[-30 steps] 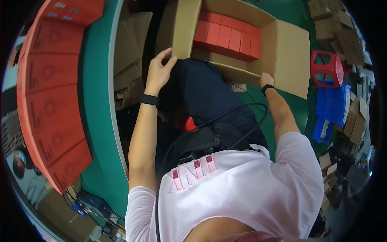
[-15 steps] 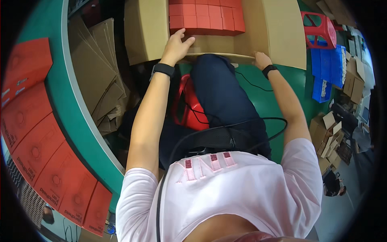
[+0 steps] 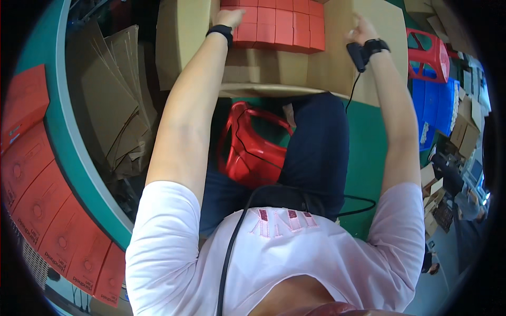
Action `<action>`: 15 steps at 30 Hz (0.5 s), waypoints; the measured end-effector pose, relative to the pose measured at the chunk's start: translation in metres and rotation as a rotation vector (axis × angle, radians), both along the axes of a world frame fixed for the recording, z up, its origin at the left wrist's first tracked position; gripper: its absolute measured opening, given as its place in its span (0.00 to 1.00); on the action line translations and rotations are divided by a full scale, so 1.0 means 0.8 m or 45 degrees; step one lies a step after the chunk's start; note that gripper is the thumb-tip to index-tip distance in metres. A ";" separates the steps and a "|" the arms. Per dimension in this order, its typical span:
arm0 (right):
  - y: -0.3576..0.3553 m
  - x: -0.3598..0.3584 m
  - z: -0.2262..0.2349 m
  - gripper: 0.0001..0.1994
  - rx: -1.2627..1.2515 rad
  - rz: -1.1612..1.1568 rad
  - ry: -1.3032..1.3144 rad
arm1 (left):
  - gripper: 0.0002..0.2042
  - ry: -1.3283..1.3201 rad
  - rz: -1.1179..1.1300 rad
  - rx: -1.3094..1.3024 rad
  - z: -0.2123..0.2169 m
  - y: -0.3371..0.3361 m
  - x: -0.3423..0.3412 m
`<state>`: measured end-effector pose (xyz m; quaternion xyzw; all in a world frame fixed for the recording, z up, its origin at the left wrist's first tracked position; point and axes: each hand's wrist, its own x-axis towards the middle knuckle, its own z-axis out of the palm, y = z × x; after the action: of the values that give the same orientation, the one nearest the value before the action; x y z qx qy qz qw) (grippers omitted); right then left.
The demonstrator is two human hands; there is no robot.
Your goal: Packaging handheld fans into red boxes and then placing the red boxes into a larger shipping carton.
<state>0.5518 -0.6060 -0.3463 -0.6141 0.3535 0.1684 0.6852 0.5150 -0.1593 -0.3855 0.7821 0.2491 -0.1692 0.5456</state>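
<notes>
A large brown cardboard carton (image 3: 263,90) stands in front of me, its side flaps folded outward. Rows of small red boxes (image 3: 274,26) fill its far part. My left hand (image 3: 227,18) is at the carton's left wall, by the leftmost red boxes; most of its fingers are hidden, so its grip is unclear. Against the carton's right side, my right hand (image 3: 362,30) has a finger and thumb apart and nothing visible in it. Both wrists wear black bands; a small black device (image 3: 357,56) with a cable hangs at the right one.
A red plastic stool (image 3: 253,158) stands by my legs. Flattened cardboard (image 3: 103,95) leans at the left, beside a green table (image 3: 87,152) with a row of larger red boxes (image 3: 50,210). At the right are another red stool (image 3: 429,55), blue bins (image 3: 435,102) and open cartons.
Both hands have moved forward from the carton's near edge, the left to the red boxes, the right to the right side. My legs have shifted right, uncovering more of the red stool.
</notes>
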 end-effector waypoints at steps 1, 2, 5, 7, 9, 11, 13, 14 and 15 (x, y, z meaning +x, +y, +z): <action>-0.004 0.021 -0.010 0.24 0.060 0.124 0.129 | 0.30 -0.013 -0.054 0.087 -0.028 0.007 0.009; 0.029 0.032 -0.027 0.24 0.088 0.166 0.117 | 0.31 -0.003 -0.099 0.208 -0.054 0.028 0.012; 0.132 -0.010 -0.094 0.29 -0.317 0.081 0.298 | 0.32 0.187 -0.109 0.351 -0.116 0.065 -0.014; 0.140 -0.022 -0.117 0.33 -0.525 0.329 0.325 | 0.33 0.241 -0.120 0.344 -0.136 0.060 -0.019; 0.110 -0.022 -0.144 0.37 -0.530 0.416 0.323 | 0.35 0.227 -0.054 0.417 -0.153 0.034 -0.017; 0.076 -0.038 -0.184 0.41 -0.535 0.482 0.327 | 0.39 0.327 -0.150 0.249 -0.168 0.003 -0.010; 0.095 -0.019 -0.203 0.50 -0.634 0.419 -0.027 | 0.43 0.362 -0.041 0.390 -0.195 0.017 0.014; 0.124 -0.008 -0.202 0.50 -0.596 0.441 -0.037 | 0.43 0.369 -0.013 0.424 -0.205 0.043 0.022; 0.160 -0.002 -0.197 0.54 -0.495 0.420 0.063 | 0.44 0.398 0.053 0.537 -0.214 0.078 0.021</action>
<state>0.5499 -0.4780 -0.5035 -0.7795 0.2908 0.2217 0.5086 0.5320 -0.0969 -0.5566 0.8376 0.3763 -0.2210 0.3287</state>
